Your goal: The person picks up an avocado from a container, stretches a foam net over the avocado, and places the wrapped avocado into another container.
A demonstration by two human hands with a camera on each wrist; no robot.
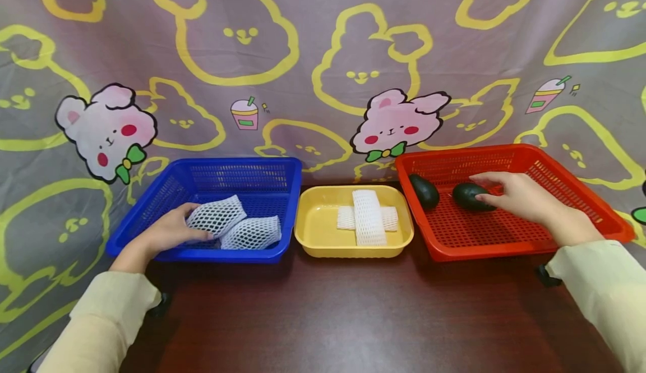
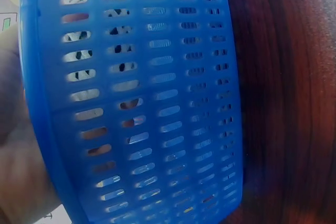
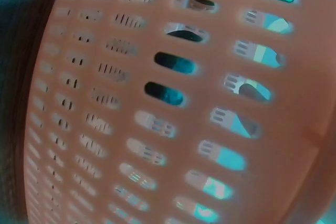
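Note:
In the head view, my left hand (image 1: 166, 230) reaches into the blue basket (image 1: 290, 193). Its thumb and fingers lie around one end of a dark green avocado in a white foam net (image 1: 217, 216). A second netted avocado (image 1: 252, 233) rests against it. Over the red basket (image 1: 434, 255), my right hand (image 1: 520, 193) has thumb and fingers spread around a bare avocado (image 1: 469, 197); the thumb overlaps it, and firm contact is unclear. Another bare avocado (image 1: 425, 192) lies by the left wall. Basket walls (image 2: 142, 93) (image 3: 173, 103) hide most of the wrist views.
Between the baskets stands a yellow tray (image 1: 315, 233) with two flat white foam nets (image 1: 369, 216) crossed inside it. A patterned cloth (image 1: 323, 53) hangs behind everything. The dark wooden table (image 1: 333, 311) extends in front of the containers.

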